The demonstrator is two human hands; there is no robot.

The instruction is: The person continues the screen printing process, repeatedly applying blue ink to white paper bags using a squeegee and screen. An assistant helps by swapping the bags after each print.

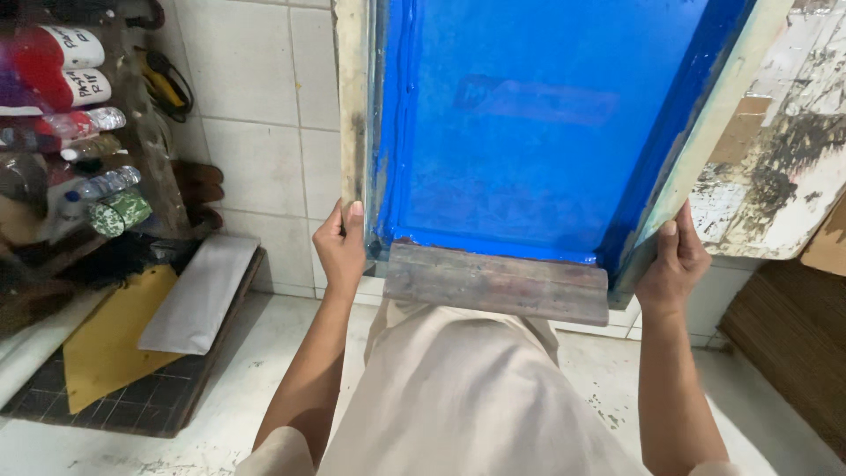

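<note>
I hold a wooden-framed printing screen (pixel 354 106) with a bright blue mesh (pixel 520 123) up in front of me, tilted toward my body. My left hand (pixel 341 242) grips the frame's left rail near its lower corner. My right hand (pixel 673 263) grips the right rail near the other lower corner. A worn wooden squeegee block (pixel 495 282) rests across the lower edge of the screen between my hands, just above my beige garment (pixel 467 388).
A white tiled wall (pixel 264 106) stands behind the screen. At the left, a shelf carries bottles and jars (pixel 75 115). Below it lie a yellow sheet (pixel 106 339) and a grey pad (pixel 201 291) on a dark cutting mat (pixel 132 405). Paint-stained boards (pixel 784 159) lean at the right.
</note>
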